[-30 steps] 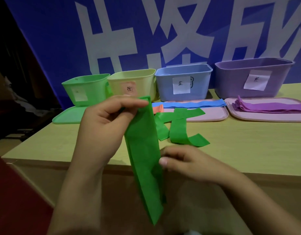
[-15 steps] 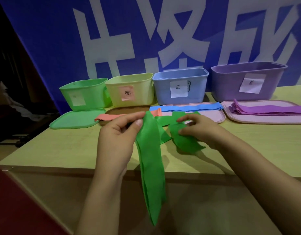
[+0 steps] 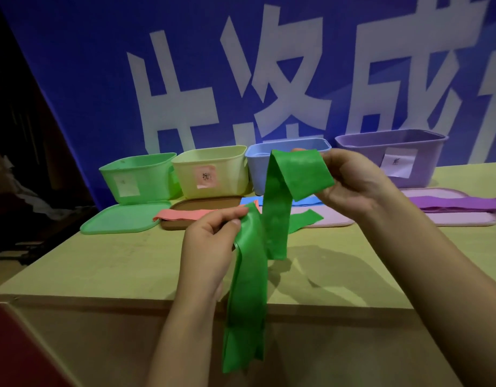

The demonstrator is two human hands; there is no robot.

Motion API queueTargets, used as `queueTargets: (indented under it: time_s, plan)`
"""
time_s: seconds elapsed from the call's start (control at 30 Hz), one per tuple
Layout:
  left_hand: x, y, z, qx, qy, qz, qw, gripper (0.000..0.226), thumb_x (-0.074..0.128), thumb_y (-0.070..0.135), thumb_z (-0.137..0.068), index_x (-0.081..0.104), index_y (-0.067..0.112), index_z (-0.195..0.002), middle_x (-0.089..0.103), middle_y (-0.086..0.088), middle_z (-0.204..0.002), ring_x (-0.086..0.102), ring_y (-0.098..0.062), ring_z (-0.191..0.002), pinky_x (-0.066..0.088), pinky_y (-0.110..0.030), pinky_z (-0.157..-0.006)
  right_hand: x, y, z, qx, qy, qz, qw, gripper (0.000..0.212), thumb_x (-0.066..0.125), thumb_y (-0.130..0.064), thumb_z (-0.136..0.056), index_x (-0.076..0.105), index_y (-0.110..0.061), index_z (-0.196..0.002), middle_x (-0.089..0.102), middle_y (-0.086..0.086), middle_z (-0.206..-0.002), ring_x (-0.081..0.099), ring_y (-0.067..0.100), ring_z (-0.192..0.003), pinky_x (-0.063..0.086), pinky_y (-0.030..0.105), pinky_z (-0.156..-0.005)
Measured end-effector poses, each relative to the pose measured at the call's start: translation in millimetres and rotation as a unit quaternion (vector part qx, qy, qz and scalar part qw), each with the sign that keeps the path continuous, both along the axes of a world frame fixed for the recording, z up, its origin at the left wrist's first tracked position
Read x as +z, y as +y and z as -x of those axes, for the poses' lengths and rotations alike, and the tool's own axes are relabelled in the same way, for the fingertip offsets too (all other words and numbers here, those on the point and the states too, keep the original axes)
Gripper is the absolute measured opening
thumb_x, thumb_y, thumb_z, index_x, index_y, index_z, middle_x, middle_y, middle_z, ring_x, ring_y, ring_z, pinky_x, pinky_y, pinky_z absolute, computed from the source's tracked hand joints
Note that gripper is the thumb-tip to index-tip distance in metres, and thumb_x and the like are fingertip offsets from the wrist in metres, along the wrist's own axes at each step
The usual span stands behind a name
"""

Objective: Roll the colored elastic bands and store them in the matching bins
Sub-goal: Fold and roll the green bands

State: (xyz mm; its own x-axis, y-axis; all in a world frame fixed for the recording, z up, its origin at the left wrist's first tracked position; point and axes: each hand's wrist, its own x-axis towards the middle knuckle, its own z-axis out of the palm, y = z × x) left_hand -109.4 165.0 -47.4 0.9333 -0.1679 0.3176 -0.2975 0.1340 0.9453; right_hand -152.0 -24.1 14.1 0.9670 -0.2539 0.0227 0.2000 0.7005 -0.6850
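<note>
Nearest the viewer, a person's left hand [image 3: 210,241] pinches the top of a bundle of thin, smooth green elastic bands [image 3: 248,289] between thumb and curled fingers. The bundle hangs straight down, past the front edge of the pale wooden table [image 3: 115,263], its long axis vertical.

A little farther and higher, the right hand [image 3: 353,182] grips one end of a second flat green elastic strip [image 3: 294,177]. This strip runs sideways from the fingers toward the left, folds over, then drops to end just beside the hanging bundle. The right hand holds the free end, so rolling probably begins there, and the limp, stretchy material will likely need tension to wind neatly.

Beyond the hands, flat lids lie on the table: a green plastic lid [image 3: 121,219], and others carrying salmon-pink bands [image 3: 185,214], blue bands [image 3: 249,201] and purple bands [image 3: 459,203].

Farthest stand four open plastic bins: a green bin [image 3: 138,177], a pale yellow bin [image 3: 210,171], a blue bin [image 3: 258,166] and a purple bin [image 3: 392,157], each bearing a paper label.
</note>
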Motion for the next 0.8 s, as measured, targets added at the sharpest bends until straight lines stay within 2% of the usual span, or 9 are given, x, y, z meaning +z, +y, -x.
queueTargets:
  time_s: [0.13, 0.33, 0.5, 0.57, 0.6, 0.63, 0.7, 0.73, 0.8]
  plan:
    - [8, -4, 10, -0.009, -0.048, -0.01, 0.999, 0.029, 0.063, 0.001, -0.085, 0.068, 0.027, -0.098, 0.071, 0.006, -0.099, 0.066, -0.002, -0.092, 0.054, -0.023, -0.085, -2, 10, 21, 0.027, -0.016, 0.079, 0.996, 0.043, 0.037, 0.008, -0.087, 0.075, 0.001, -0.07, 0.071, 0.016, -0.085, 0.066, 0.019, -0.079, 0.055, 0.026, -0.075]
    - [15, -14, 29, -0.015, -0.161, -0.057, 0.985, 0.048, 0.073, 0.011, -0.076, 0.056, 0.039, -0.111, 0.057, 0.015, -0.122, 0.055, -0.003, -0.115, 0.049, -0.033, -0.097, -9, 23, 46, 0.081, -0.051, 0.084, 0.992, 0.044, 0.033, 0.008, -0.088, 0.074, 0.004, -0.072, 0.071, 0.019, -0.08, 0.07, 0.017, -0.065, 0.057, 0.021, -0.057]
    - [21, -15, 41, 0.03, -0.28, -0.057, 0.958, 0.043, 0.068, 0.002, -0.08, 0.061, 0.034, -0.107, 0.059, 0.029, -0.109, 0.053, 0.009, -0.111, 0.045, -0.016, -0.094, -22, 31, 65, 0.016, -0.021, 0.106, 0.994, 0.029, 0.04, 0.012, -0.088, 0.067, 0.006, -0.098, 0.071, 0.017, -0.085, 0.07, 0.013, -0.068, 0.053, 0.015, -0.051]
    - [23, -15, 46, 0.017, -0.278, -0.055, 0.959, 0.035, 0.067, 0.005, -0.08, 0.066, 0.035, -0.097, 0.065, 0.027, -0.098, 0.058, 0.006, -0.102, 0.05, -0.022, -0.089, -26, 31, 72, -0.007, -0.012, 0.16, 0.987, 0.022, 0.048, 0.008, -0.088, 0.065, 0.003, -0.101, 0.072, 0.014, -0.089, 0.07, 0.015, -0.074, 0.057, 0.019, -0.06]
    - [24, -16, 49, 0.008, -0.273, -0.048, 0.961, 0.031, 0.067, 0.007, -0.081, 0.068, 0.036, -0.091, 0.068, 0.022, -0.093, 0.062, 0.001, -0.096, 0.053, -0.027, -0.086, -31, 31, 76, -0.03, -0.001, 0.256, 0.966, 0.018, 0.054, 0.001, -0.088, 0.067, -0.004, -0.099, 0.071, 0.01, -0.087, 0.069, 0.015, -0.073, 0.058, 0.022, -0.064]
    - [24, -17, 51, 0.002, -0.264, -0.04, 0.964, 0.029, 0.067, 0.009, -0.081, 0.07, 0.038, -0.086, 0.07, 0.017, -0.089, 0.064, -0.003, -0.091, 0.055, -0.032, -0.082, -34, 29, 80, -0.07, 0.022, 0.409, 0.909, 0.014, 0.06, -0.01, -0.087, 0.068, -0.012, -0.098, 0.069, 0.004, -0.082, 0.067, 0.013, -0.069, 0.058, 0.024, -0.066]
    - [25, -18, 55, -0.008, -0.24, -0.035, 0.97, 0.02, 0.068, 0.014, -0.081, 0.071, 0.034, -0.079, 0.071, 0.009, -0.082, 0.066, -0.01, -0.082, 0.057, -0.038, -0.076, -38, 26, 90, -0.176, 0.06, 0.698, 0.691, 0.022, 0.066, -0.041, -0.078, 0.066, -0.032, -0.098, 0.058, -0.006, -0.072, 0.055, 0.004, -0.064, 0.046, 0.016, -0.059]
    - [25, -19, 56, -0.017, -0.226, -0.04, 0.973, 0.015, 0.069, 0.015, -0.081, 0.071, 0.03, -0.077, 0.071, 0.006, -0.079, 0.066, -0.013, -0.079, 0.057, -0.041, -0.074, -39, 24, 94, -0.224, 0.047, 0.756, 0.613, 0.031, 0.065, -0.052, -0.071, 0.063, -0.04, -0.099, 0.052, -0.009, -0.071, 0.05, 0.002, -0.065, 0.038, 0.014, -0.056]
    - [26, -21, 61, -0.043, -0.208, -0.06, 0.975, 0.008, 0.072, 0.018, -0.08, 0.071, 0.024, -0.074, 0.07, 0.003, -0.074, 0.066, -0.016, -0.074, 0.057, -0.042, -0.071, -33, 24, 103, -0.284, -0.025, 0.741, 0.608, 0.043, 0.062, -0.064, -0.065, 0.059, -0.042, -0.103, 0.047, -0.014, -0.076, 0.047, -0.002, -0.073, 0.036, 0.012, -0.059]
